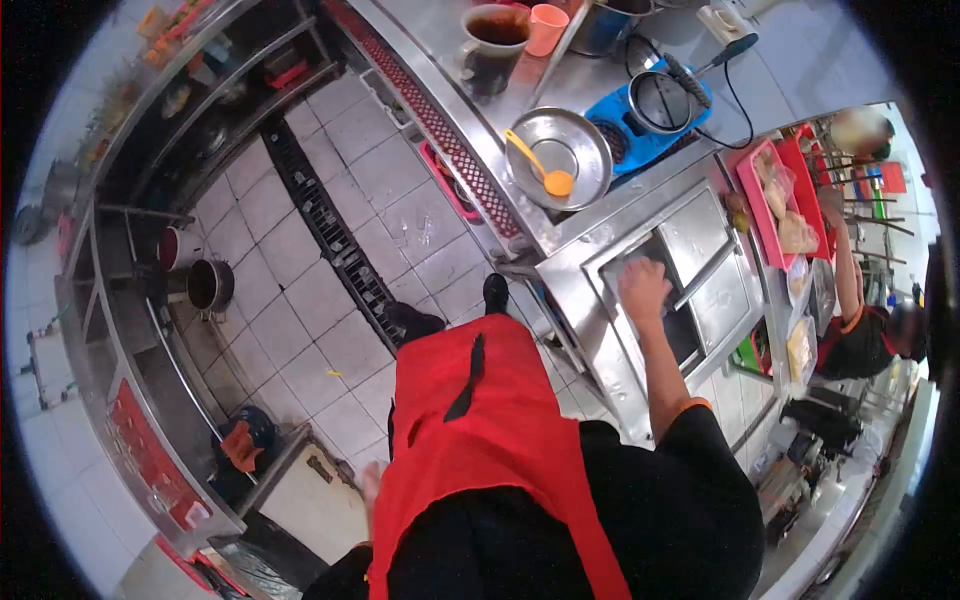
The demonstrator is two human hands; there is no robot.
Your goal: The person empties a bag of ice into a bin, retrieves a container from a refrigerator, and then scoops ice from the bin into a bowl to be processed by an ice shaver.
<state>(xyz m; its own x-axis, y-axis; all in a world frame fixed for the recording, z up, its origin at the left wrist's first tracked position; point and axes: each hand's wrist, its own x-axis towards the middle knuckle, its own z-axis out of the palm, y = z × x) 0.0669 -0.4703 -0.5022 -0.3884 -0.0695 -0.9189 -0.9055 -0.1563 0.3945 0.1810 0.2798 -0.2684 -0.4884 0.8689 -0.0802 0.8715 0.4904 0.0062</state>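
My right hand (pixel 645 290) is stretched out over a dark opening (pixel 682 335) in a stainless steel counter unit. Its fingers are curled closed, and whatever they hold, if anything, is hidden. Close beside it lies a steel sliding lid (pixel 735 290) with a bar handle (pixel 705 270). My left hand (pixel 371 488) hangs low next to my red apron (pixel 480 410); it is small and partly covered, so its fingers do not show clearly.
On the counter stand a steel bowl (pixel 590 150) with a yellow ladle (pixel 556 182), a blue appliance (pixel 625 110), a dark-filled jug (pixel 492 50) and an orange cup (pixel 545 28). A pink tray (pixel 765 220) holds bagged food. Another person (pixel 860 345) works at right. A drain grate (pixel 325 225) crosses the floor.
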